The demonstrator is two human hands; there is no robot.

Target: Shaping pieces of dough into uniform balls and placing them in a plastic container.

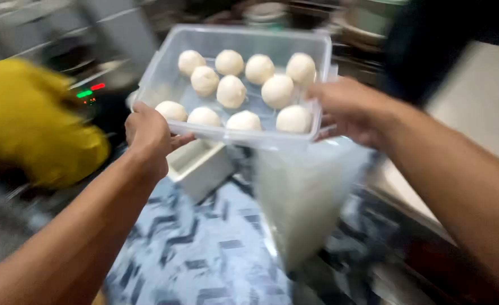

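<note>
On the far left a person in a bright yellow top (32,121) stands close by, blurry. Next comes the left hand (148,133). It is closed around the left edge of a clear plastic box with low walls (204,39). The box is up in the air, held level above a blue and white patterned cloth (204,254). Inside sit eleven round white dough balls (231,91), in rows, near each other. The box looks almost full, with only a little bare floor left at the near-left side. Under the box is a small white square tub (201,166). On the right, the right hand (348,110) grips the right edge.
</note>
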